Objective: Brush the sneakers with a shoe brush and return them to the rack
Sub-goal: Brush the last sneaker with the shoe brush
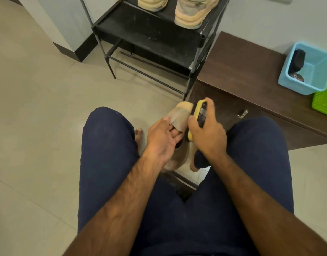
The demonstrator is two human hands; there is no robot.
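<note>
A tan sneaker (179, 117) hangs between my knees, toe pointing away. My left hand (161, 139) grips it at the opening, fingers tucked inside and thumb on the tongue. My right hand (207, 133) holds a yellow shoe brush (196, 115) pressed against the sneaker's right side; my hand hides most of the brush. Two more tan sneakers (192, 13) stand on a shelf of the black shoe rack (151, 34) straight ahead, their tops cut off by the frame.
A dark brown low cabinet (247, 71) stands right of the rack, with a light blue bin (307, 69) and a green basket (323, 102) on top. Beige floor tiles (38, 108) spread to the left. My bare foot (138, 133) rests on the floor.
</note>
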